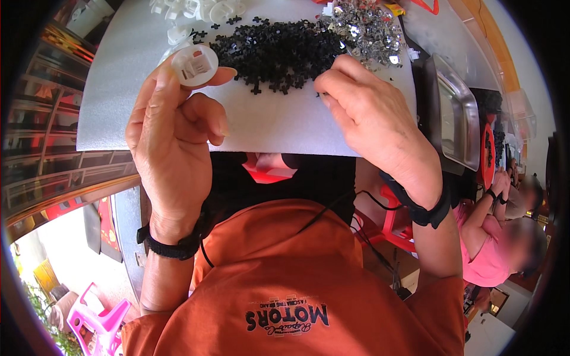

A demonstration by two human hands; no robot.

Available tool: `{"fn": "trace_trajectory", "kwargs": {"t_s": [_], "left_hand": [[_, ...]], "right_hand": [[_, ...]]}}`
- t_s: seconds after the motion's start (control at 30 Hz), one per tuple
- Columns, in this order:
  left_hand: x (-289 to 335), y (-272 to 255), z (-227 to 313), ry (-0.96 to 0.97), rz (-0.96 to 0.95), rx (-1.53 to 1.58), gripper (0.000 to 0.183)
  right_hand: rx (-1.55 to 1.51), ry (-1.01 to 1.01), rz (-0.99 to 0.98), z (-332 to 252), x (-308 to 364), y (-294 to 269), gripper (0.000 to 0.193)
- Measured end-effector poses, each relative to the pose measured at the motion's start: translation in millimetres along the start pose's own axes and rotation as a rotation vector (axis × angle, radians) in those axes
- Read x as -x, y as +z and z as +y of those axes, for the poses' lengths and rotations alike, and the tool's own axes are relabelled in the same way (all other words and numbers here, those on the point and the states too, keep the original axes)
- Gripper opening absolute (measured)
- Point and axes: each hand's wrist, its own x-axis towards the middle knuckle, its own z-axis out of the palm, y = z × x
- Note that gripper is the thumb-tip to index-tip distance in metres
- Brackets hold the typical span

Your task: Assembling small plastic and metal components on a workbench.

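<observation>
My left hand [172, 133] is raised over the near left part of the white work surface [279, 127]. Its thumb and fingers close round a round white plastic part [207, 66] with a recessed slotted middle, tilted up toward me. At the near right side of a heap of small black cross-shaped pieces [273, 50], my right hand [380, 113] is closed in a pinch. A dark speck shows at its fingertips, too small to name. Beyond that hand lies a pile of small shiny metal pieces [377, 29].
More white plastic parts [222, 9] lie at the far left. A metal tray [438, 89] stands right of the work surface, with a red round container [487, 154] beyond it. Other people [490, 243] sit at the right. A pink stool [98, 320] stands lower left.
</observation>
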Motion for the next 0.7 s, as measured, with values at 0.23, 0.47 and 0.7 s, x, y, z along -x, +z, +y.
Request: {"fn": "trace_trajectory", "kwargs": {"t_s": [0.23, 0.47, 0.7], "left_hand": [[2.5, 5.4, -1.7, -0.014, -0.028, -0.039, 0.033], [10.1, 19.6, 0.2, -0.069, -0.016, -0.183, 0.036], [10.7, 16.2, -3.6, -0.078, -0.014, -0.191, 0.035]], "right_hand": [[-0.024, 0.038, 0.057, 1.6, 0.5, -3.8, 0.005], [0.167, 0.061, 0.035, -13.7, -9.9, 8.7, 0.007], [0.085, 0.024, 0.039, -11.3, -10.7, 12.9, 0.005]]}}
